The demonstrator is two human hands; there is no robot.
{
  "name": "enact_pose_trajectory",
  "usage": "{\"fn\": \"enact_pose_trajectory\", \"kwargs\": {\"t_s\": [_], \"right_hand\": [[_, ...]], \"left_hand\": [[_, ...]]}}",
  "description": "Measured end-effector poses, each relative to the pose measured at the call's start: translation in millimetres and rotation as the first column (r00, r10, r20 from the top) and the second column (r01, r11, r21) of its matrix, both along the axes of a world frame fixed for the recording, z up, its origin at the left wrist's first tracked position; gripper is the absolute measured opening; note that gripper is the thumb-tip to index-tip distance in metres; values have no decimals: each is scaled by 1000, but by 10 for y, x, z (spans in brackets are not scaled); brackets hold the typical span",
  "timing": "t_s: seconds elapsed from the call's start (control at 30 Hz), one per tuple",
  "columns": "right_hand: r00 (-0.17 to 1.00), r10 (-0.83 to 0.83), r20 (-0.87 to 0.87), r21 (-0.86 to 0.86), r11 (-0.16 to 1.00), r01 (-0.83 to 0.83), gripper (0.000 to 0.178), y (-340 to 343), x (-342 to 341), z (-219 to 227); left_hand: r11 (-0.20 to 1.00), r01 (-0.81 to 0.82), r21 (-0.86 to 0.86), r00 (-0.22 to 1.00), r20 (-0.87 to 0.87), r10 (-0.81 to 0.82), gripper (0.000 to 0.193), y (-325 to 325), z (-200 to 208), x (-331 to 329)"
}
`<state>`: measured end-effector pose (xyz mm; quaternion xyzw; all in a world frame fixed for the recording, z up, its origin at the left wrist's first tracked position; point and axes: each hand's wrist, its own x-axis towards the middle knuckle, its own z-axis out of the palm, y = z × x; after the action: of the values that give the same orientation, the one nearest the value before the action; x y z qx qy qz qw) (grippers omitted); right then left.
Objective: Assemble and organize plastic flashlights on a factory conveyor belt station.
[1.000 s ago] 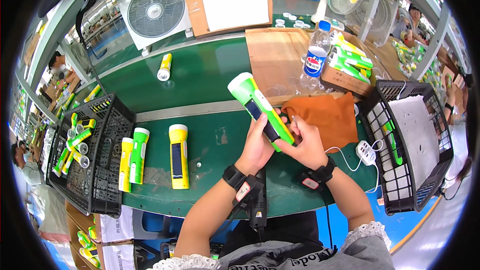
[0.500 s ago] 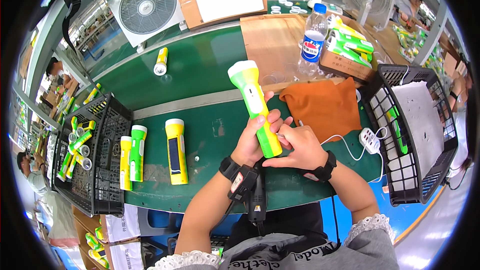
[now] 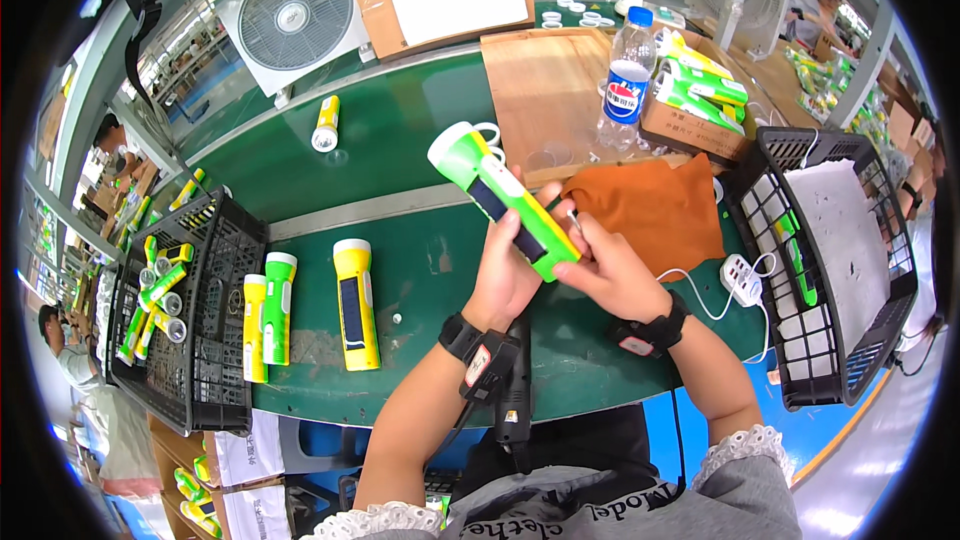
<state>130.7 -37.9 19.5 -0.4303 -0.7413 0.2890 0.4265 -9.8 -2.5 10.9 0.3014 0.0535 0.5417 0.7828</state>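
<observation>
My left hand [image 3: 508,265] is closed round a green, white and yellow flashlight [image 3: 490,185]. It is tilted, with its white-rimmed head up to the left and its dark panel facing up. At the flashlight's lower end is my right hand [image 3: 622,275], its thumb against the tail. Its bent fingers are around a small metal-tipped piece [image 3: 573,219], too small to name. Left of my hands, a yellow flashlight [image 3: 357,305] lies on the green table [image 3: 430,370], beside a green and white flashlight [image 3: 279,308] and another yellow flashlight [image 3: 255,328].
Black crates stand at the left [image 3: 215,340] and right [image 3: 850,365]. An orange cloth [image 3: 655,215], a white power strip [image 3: 740,280] and its cable lie to my right. Farther back are a bottle [image 3: 627,80], a box of flashlights [image 3: 690,125] and a lone flashlight [image 3: 327,124].
The held flashlight has turned so its dark panel shows, and it leans farther left. My right hand has moved slightly, its thumb now at the flashlight's tail.
</observation>
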Motion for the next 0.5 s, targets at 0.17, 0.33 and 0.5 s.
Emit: {"fn": "enact_pose_trajectory", "kwargs": {"t_s": [0.17,0.33,0.5], "right_hand": [[992,11,129,-43,999,-6,16,-3,156,218],[774,-197,602,311,951,1,9,-198,97,447],[711,-218,668,328,945,-18,8,-255,79,464]], "left_hand": [[977,-116,-178,989,-115,97,23,71,-151,-46],[956,-109,-271,993,-78,91,23,43,-81,-21],[977,-41,-210,998,-51,31,26,75,-109,-49]]}}
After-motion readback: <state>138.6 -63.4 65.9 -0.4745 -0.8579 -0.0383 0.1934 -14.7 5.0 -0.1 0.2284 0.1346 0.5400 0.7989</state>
